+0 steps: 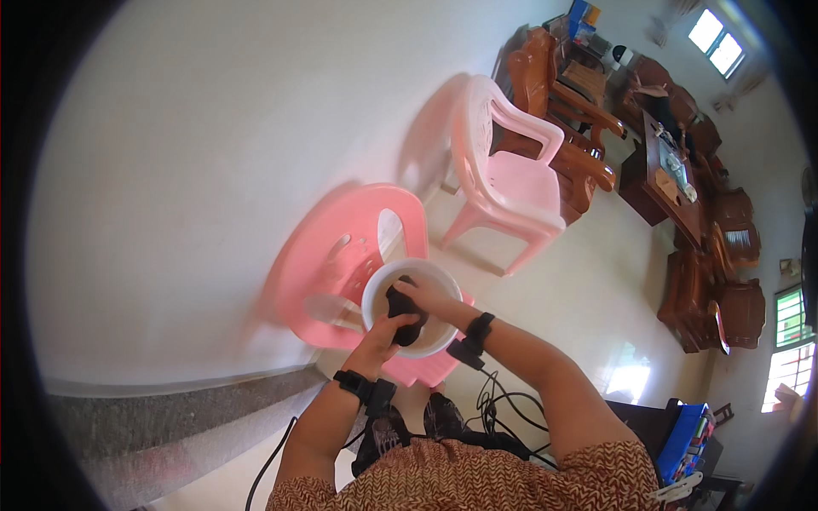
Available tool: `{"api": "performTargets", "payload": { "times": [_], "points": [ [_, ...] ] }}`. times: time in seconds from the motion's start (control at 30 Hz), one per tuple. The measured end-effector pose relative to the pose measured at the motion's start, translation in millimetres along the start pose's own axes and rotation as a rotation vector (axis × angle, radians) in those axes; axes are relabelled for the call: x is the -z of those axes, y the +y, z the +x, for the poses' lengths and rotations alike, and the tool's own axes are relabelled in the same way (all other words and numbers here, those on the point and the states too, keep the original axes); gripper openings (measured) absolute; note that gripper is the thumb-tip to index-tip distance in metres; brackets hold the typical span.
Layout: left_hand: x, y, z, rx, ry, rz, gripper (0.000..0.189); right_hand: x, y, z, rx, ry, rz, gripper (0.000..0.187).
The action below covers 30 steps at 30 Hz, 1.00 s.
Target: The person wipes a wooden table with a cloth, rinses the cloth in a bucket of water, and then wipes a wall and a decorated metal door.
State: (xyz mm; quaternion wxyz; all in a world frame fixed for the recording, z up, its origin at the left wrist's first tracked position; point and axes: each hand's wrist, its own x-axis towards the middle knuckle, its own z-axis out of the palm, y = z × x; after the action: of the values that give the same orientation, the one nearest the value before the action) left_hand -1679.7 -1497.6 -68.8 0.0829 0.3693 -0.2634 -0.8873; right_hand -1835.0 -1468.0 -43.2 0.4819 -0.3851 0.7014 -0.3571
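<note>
Both hands grip one dark, soft-looking item, perhaps cloth (405, 313), over a round white basin (372, 281) that seems to hold murky water. My left hand (385, 335) has it at the lower left end, thumb on top. Towards the far end, my right hand (423, 297) pinches it with the thumb and fingers. The basin rests on the seat of a pink plastic chair (409, 204) just before me. Black bands with small boxes and cables are strapped to both wrists.
A paler pink plastic armchair (521, 179) stands beyond, against the white wall. Carved wooden seats (578, 166) and a low wooden table (645, 182) are farther right. Black cables (505, 399) hang near my right forearm. A stone ledge (192, 409) runs along the wall at lower left.
</note>
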Motion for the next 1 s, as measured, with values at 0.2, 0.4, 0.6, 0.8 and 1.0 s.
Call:
{"api": "performTargets", "payload": {
  "times": [0.2,0.4,0.6,0.8,1.0],
  "points": [
    [-36,20,-31,-0.038,-0.207,-0.184,0.041,24,-1,-5,-0.015,-0.249,0.863,0.039],
    [-54,29,-39,0.042,-0.437,-0.498,0.058,29,-36,-20,-0.008,-0.444,1.011,0.040],
    [-52,19,-37,0.048,-0.282,-0.406,0.050,23,-21,-14,0.015,-0.300,0.596,0.016],
    [-36,5,-8,-0.019,-0.108,-0.003,0.039,13,-13,2,0.027,-0.195,0.315,0.012],
    [-20,-25,29,-0.342,0.179,0.471,0.044,-5,19,22,0.004,0.015,0.266,0.015]
  ]
}}
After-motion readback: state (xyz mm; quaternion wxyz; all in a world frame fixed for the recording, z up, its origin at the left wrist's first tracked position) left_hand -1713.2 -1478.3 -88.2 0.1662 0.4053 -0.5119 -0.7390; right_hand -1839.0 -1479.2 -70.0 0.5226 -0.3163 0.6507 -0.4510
